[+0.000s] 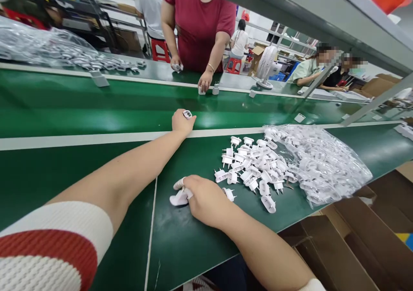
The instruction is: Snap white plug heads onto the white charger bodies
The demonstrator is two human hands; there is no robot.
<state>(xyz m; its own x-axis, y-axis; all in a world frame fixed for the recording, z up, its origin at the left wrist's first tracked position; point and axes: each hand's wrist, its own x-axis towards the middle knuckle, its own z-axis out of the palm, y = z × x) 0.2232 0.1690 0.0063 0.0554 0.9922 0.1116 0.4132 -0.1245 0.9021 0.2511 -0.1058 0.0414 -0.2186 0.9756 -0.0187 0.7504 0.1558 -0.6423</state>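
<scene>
The left hand (181, 124) grips a white piece (187, 114) above the green belt (122, 106). The right hand (206, 198) curls narrowly beside piled plugs (258, 152), its hold unclear.

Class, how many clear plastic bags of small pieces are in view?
2. One clear plastic bag lies right of the loose white two-pin plug pieces; another bag lies far left, beyond the long green belt. Others may be hidden.

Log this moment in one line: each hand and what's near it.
left hand: holds white piece over green belt | right hand: near green tabletop, white-covered fingertips, grip unclear | nearby: loose white plugs, clear bag
</scene>
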